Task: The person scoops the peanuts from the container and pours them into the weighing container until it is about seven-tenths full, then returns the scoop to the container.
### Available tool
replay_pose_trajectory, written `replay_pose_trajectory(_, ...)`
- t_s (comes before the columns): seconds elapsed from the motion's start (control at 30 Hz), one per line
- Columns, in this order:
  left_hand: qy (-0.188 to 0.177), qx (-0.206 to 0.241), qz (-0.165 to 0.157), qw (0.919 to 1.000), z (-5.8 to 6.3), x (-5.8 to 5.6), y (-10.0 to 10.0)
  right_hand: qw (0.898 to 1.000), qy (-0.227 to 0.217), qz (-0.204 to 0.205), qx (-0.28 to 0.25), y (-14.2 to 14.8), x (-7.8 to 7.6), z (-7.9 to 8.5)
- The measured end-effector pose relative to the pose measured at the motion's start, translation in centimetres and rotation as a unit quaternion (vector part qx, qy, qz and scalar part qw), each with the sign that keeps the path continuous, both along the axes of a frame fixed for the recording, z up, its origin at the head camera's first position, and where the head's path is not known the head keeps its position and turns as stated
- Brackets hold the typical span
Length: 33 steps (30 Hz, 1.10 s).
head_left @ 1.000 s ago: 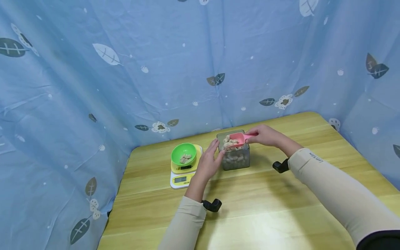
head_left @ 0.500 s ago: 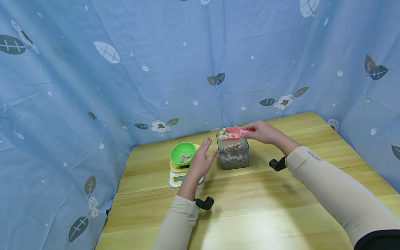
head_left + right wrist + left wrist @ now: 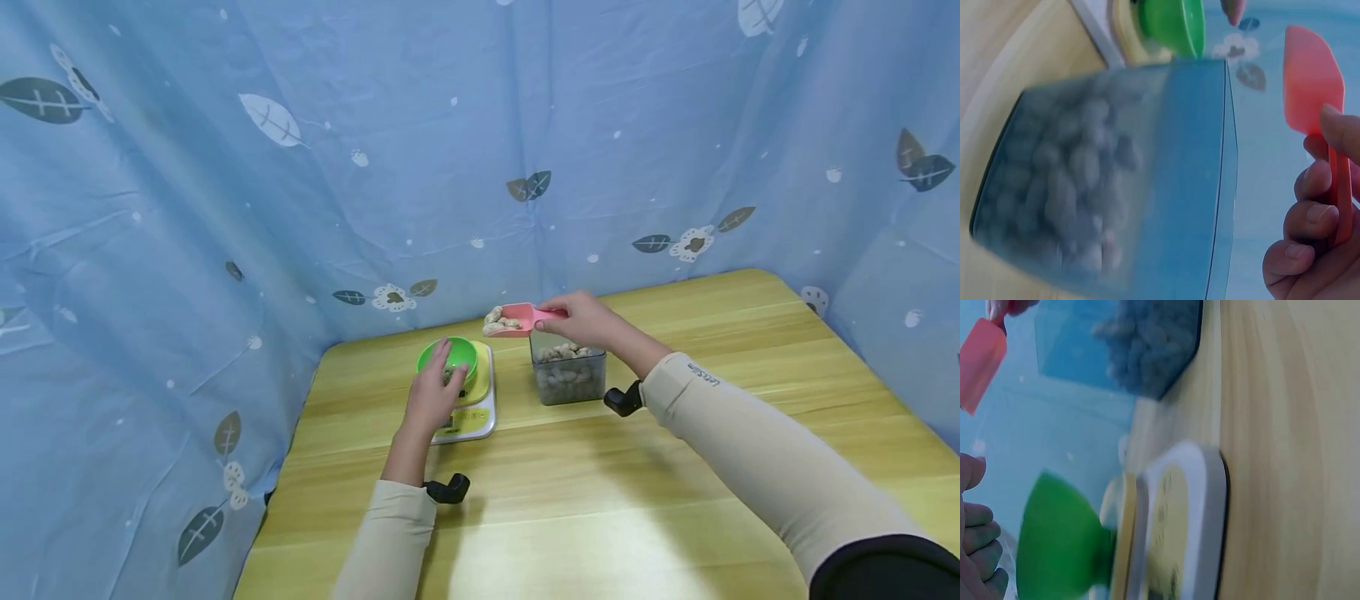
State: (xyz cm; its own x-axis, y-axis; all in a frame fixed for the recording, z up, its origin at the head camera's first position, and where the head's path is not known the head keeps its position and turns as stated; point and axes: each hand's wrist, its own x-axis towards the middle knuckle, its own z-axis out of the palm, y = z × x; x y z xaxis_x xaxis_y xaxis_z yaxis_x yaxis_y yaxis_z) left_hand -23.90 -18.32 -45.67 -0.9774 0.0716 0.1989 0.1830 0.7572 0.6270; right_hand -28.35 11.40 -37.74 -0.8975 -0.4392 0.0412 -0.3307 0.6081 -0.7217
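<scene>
My right hand (image 3: 583, 321) grips the handle of a pink scoop (image 3: 525, 315), which carries several unshelled peanuts (image 3: 498, 323). The scoop is in the air, between a clear grey square container (image 3: 572, 379) and a green bowl (image 3: 463, 354). More peanuts lie inside the container, seen through its wall in the right wrist view. The bowl stands on a yellow and white kitchen scale (image 3: 480, 412). My left hand (image 3: 431, 392) hovers in front of the bowl, fingers loosely extended and holding nothing, and hides part of the bowl and the scale's display.
All of it stands on a wooden table (image 3: 540, 492). A blue curtain (image 3: 420, 167) with leaf prints hangs behind the table and along its sides. The container is to the right of the scale, a short gap apart.
The right hand has lifted the loaded scoop out of the container and carried it left toward the bowl. The left hand has moved left, from beside the container to the bowl.
</scene>
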Motion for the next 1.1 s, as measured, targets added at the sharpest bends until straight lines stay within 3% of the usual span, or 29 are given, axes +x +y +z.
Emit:
replay_pose_trajectory(0.5, -0.045, 0.015, 0.044, 0.9979, -1.7, 0.3, -4.3, 1.000, 0.012, -0.009, -0.004, -7.3, 0.7, -0.7)
replay_pose_trajectory(0.63, -0.049, 0.020, 0.047, 0.9975, -1.9, 0.4, -4.8, 0.999, 0.037, -0.017, 0.022, -8.9, 1.2, -1.3)
replay_pose_trajectory(0.87, -0.058, 0.028, 0.046, 0.9969, -2.2, 0.5, -5.4, 0.997, 0.044, -0.033, 0.048, -11.3, 2.3, -2.0)
replay_pose_trajectory(1.1, -0.065, 0.029, 0.057, 0.9959, -2.3, 0.5, -5.2, 0.986, 0.079, -0.028, 0.147, -13.0, 2.8, -2.7)
